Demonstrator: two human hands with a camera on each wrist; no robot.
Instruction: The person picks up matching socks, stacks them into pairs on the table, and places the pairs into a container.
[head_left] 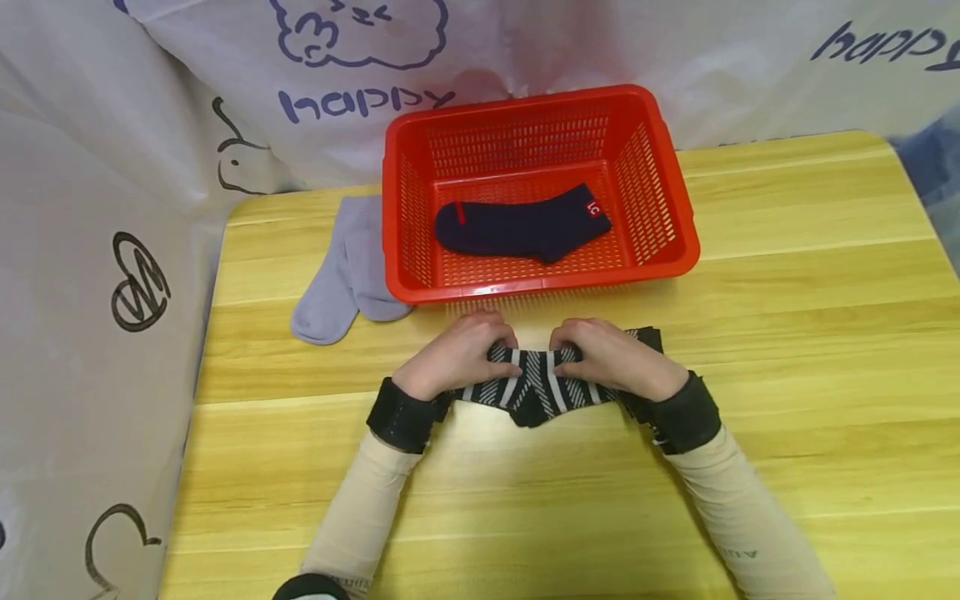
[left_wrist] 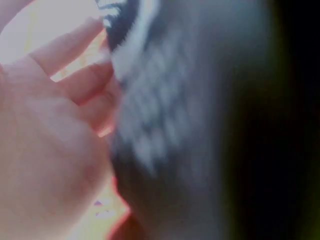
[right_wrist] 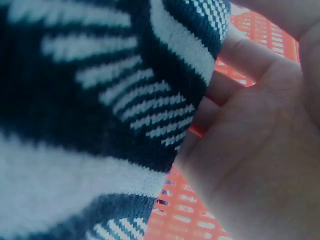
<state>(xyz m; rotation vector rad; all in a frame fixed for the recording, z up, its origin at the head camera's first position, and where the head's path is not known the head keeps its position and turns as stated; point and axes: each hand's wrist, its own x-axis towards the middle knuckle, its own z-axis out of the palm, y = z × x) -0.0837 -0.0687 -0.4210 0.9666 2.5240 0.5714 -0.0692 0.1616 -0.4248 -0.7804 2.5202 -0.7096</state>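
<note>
1. I work at a pale yellow wood-grain tabletop (head_left: 810, 308) with a rounded far corner, set against white sheeting (head_left: 600, 42) that bears dark line drawings and the word "happy."
2. Near the middle of the tabletop, just in front of a red rectangular plastic basket (head_left: 540, 288) with lattice walls, my left hand (head_left: 459, 354) and right hand (head_left: 618, 357) pinch the upper edge of black, white and grey patterned knit sock fabric (head_left: 534, 390), thumbs on the near side.
3. Inside the basket lies a navy sock (head_left: 517, 227) with a red toe mark and a red cuff label; light grey socks (head_left: 326, 300) lie at its left.
4. Black bands (head_left: 405, 417) circle my wrists over beige sleeves (head_left: 375, 483).
5. Partly hidden: the basket covers some of the grey socks, and my hands cover stretches of the patterned fabric; whether it is one sock or a pair, I cannot tell.
6. Cut off: a second line of lettering at upper right, and a black-edged object (head_left: 311, 586) at the bottom that I cannot identify.
7. In the wrist views the fabric hides several of my fingertips; the left is badly blurred, fading to black at one side.
</note>
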